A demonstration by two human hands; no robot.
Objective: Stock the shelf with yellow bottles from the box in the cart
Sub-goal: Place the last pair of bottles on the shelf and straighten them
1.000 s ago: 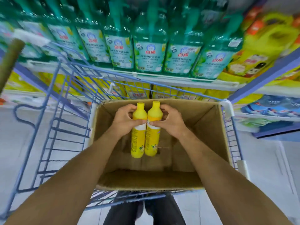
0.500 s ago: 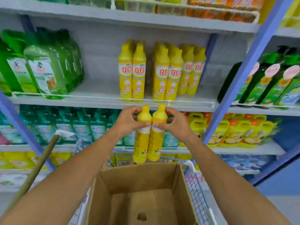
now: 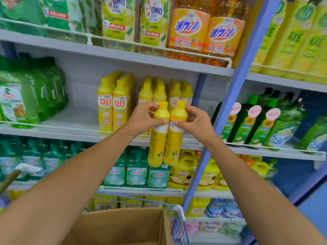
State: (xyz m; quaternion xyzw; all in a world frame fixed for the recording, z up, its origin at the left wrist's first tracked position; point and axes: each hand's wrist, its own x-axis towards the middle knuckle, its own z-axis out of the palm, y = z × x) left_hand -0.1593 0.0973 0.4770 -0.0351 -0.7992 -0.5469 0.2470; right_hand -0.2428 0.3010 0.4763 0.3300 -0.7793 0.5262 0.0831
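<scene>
Head: yellow bottles (image 3: 158, 144) between left hand (image 3: 143, 119), right hand (image 3: 196, 125)

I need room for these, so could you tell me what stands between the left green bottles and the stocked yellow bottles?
Nothing: in the head view the shelf is bare between the left green bottles and the stocked yellow bottles.

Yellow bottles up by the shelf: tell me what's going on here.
A person is stocking a shop shelf. The left hand grips the left bottle near its neck and the right hand grips the right bottle, the two touching side by side. They hang in front of the middle shelf, where stocked bottles of the same kind stand in rows, and are not yet set down. The cardboard box sits in the cart below.
</scene>
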